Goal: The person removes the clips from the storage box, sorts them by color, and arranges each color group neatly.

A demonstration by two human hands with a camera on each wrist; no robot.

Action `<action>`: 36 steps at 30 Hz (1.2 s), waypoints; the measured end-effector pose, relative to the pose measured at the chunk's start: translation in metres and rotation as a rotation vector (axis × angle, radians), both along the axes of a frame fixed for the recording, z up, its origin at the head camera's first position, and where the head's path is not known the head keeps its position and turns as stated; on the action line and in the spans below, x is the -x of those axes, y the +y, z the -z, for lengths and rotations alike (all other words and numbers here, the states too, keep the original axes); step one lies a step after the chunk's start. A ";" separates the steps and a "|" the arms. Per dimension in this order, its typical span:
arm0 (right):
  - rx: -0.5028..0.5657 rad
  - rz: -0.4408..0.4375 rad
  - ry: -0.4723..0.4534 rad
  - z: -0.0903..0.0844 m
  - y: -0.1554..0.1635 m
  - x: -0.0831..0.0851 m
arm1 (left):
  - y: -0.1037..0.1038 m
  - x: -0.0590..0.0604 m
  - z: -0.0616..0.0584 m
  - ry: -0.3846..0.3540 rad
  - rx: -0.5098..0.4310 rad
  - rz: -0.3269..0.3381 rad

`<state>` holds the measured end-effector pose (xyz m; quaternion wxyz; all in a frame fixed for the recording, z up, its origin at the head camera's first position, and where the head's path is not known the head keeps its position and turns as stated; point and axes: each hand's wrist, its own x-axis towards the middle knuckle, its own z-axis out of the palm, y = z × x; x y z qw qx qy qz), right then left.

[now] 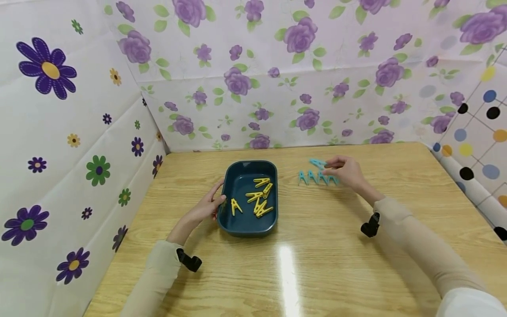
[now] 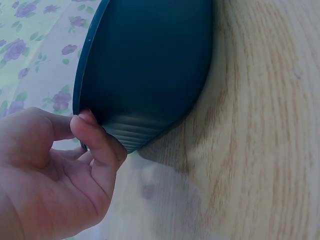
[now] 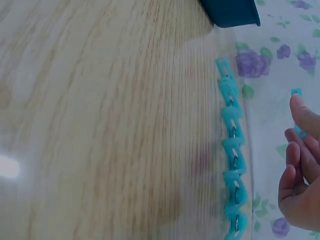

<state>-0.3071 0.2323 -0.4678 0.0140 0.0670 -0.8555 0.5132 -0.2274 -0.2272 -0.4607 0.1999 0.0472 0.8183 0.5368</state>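
Note:
My left hand [image 1: 206, 207] grips the left rim of a dark blue plastic basin [image 1: 248, 229], thumb over the edge and fingers against the outer wall. Several yellow clothespins [image 1: 254, 196] lie scattered inside the basin. To the right of it, my right hand [image 1: 346, 172] pinches a light blue clothespin [image 1: 318, 163] between thumb and fingers. Just in front of that hand stretches a row of several light blue clothespins [image 1: 311, 177], its right end partly covered by the hand. In the right wrist view, the held clothespin [image 3: 296, 92] is mostly hidden behind the thumb.
The wooden table [image 1: 336, 259] reaches back to a wall covering [image 1: 237, 110] with purple flowers. More patterned sheets hang at the left and right sides. A small black camera is strapped to each wrist.

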 end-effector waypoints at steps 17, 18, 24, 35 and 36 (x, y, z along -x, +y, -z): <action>-0.169 0.274 -0.112 0.015 0.053 -0.014 | 0.003 -0.003 -0.004 0.002 -0.010 0.011; -0.171 0.287 -0.121 0.015 0.055 -0.015 | 0.003 -0.003 -0.004 0.002 -0.010 0.013; -0.191 0.337 -0.148 0.016 0.066 -0.020 | 0.003 -0.002 -0.004 0.006 -0.015 0.010; -0.279 0.290 -0.201 0.018 0.078 -0.023 | 0.002 -0.002 -0.001 -0.005 -0.021 0.002; -0.280 0.276 -0.205 0.018 0.079 -0.024 | 0.002 -0.002 -0.001 -0.005 -0.023 0.000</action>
